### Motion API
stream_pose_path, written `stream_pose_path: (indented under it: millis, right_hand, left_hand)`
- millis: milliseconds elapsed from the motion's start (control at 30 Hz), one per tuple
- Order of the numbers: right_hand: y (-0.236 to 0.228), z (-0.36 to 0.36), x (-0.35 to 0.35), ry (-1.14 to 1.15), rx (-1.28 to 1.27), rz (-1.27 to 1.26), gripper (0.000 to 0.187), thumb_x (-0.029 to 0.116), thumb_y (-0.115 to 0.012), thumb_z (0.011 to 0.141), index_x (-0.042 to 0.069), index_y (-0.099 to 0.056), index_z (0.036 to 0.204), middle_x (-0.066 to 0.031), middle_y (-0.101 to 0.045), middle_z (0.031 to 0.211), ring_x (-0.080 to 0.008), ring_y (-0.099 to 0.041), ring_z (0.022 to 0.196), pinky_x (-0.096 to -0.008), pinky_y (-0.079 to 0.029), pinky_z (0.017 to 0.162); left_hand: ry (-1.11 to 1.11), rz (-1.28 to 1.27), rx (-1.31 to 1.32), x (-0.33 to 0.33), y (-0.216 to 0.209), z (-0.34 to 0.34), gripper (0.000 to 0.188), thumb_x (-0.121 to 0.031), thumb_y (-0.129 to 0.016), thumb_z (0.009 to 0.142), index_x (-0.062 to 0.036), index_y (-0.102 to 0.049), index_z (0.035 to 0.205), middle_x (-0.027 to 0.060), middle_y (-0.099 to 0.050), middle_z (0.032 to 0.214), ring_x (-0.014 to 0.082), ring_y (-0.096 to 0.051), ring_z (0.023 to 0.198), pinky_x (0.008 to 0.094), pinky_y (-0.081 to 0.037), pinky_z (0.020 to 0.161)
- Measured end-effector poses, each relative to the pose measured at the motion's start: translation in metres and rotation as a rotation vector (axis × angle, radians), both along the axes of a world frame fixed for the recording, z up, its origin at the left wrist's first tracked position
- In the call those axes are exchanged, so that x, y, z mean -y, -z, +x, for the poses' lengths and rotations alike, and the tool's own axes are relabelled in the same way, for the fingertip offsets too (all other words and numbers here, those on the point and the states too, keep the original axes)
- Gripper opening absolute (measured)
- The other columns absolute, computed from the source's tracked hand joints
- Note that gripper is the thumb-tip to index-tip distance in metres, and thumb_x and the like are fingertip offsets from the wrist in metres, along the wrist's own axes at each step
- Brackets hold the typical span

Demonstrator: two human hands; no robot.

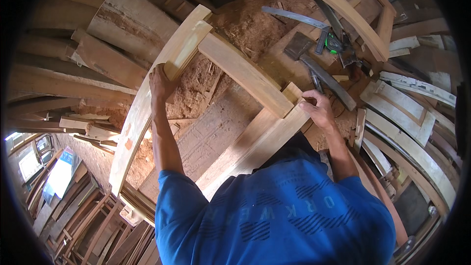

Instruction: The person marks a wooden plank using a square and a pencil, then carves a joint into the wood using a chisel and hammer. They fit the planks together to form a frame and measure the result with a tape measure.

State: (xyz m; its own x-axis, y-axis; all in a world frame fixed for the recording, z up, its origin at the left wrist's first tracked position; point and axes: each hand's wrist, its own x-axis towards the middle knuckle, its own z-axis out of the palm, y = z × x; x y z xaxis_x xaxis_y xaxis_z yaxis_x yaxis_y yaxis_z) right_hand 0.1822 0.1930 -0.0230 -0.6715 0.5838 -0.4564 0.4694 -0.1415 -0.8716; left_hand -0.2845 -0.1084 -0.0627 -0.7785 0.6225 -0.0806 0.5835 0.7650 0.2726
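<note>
A partly joined wooden frame lies before me. My left hand (163,83) is wrapped round its long left beam (136,118), below the upper joint. A short crosspiece (245,74) runs from that beam down to the right and meets a second long beam (262,136) near its end. On that end, beside the joint, my right hand (320,110) is closed with thumb and fingers gripping the wood. The lower part of the second beam is hidden by my blue shirt.
Beyond the right hand lie a hammer (329,82), a try square (294,15) and a black-and-green tape measure (333,43). Another wooden frame (343,12) rests at the upper right. Boards (113,64) crowd the left, more planks (407,118) the right. Sawdust and shavings (196,83) cover the ground.
</note>
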Motion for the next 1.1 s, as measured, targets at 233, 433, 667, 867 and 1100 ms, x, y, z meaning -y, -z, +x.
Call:
stream_pose_path:
  millis: [233, 433, 667, 867, 1100]
  right_hand:
    - [0.007, 0.001, 0.006, 0.039, -0.083, -0.003, 0.024, 0.011, -0.079, 0.083, -0.001, -0.069, 0.101, -0.0038, -0.066, 0.093, -0.0101, -0.059, 0.086, -0.0282, -0.05, 0.075]
    - [0.013, 0.015, 0.006, -0.039, -0.098, 0.117, 0.028, 0.01, -0.079, 0.081, -0.002, -0.068, 0.103, -0.0087, -0.067, 0.097, -0.0182, -0.062, 0.091, -0.0342, -0.05, 0.085]
    - [-0.061, -0.05, 0.023, -0.357, 0.287, 0.654, 0.059, 0.033, -0.083, 0.081, 0.0, -0.061, 0.124, -0.0227, -0.062, 0.124, -0.0394, -0.058, 0.118, -0.0508, -0.046, 0.1]
    - [-0.031, -0.078, 0.049, -0.597, 0.352, 0.717, 0.076, 0.043, -0.083, 0.074, -0.001, -0.047, 0.124, -0.0295, -0.052, 0.121, -0.0468, -0.052, 0.115, -0.0544, -0.044, 0.1]
    - [-0.038, -0.08, 0.044, -0.665, 0.353, 0.613, 0.08, 0.04, -0.085, 0.076, -0.006, -0.044, 0.127, -0.0366, -0.048, 0.13, -0.0511, -0.052, 0.121, -0.055, -0.047, 0.1]
  left_hand:
    - [0.019, -0.011, -0.017, -0.008, -0.015, 0.009, 0.071, -0.032, -0.084, 0.073, -0.0069, -0.056, 0.133, 0.018, -0.061, 0.122, 0.0391, -0.057, 0.113, 0.0486, -0.046, 0.101]
    - [0.019, -0.023, -0.015, -0.007, -0.013, 0.018, 0.074, -0.034, -0.086, 0.072, -0.0068, -0.053, 0.133, 0.019, -0.061, 0.122, 0.04, -0.056, 0.115, 0.0502, -0.044, 0.101]
    - [0.051, -0.062, -0.015, -0.001, -0.01, 0.017, 0.076, -0.038, -0.083, 0.074, -0.0054, -0.052, 0.135, 0.0177, -0.06, 0.123, 0.039, -0.054, 0.116, 0.0495, -0.043, 0.102]
    - [0.005, -0.058, 0.003, -0.008, -0.013, 0.019, 0.08, -0.04, -0.085, 0.073, -0.0054, -0.052, 0.137, 0.0184, -0.06, 0.125, 0.0393, -0.054, 0.116, 0.0487, -0.043, 0.103]
    - [-0.04, -0.029, 0.002, -0.004, -0.008, 0.02, 0.08, -0.037, -0.087, 0.071, -0.0065, -0.052, 0.137, 0.0185, -0.06, 0.124, 0.0387, -0.054, 0.117, 0.049, -0.043, 0.103]
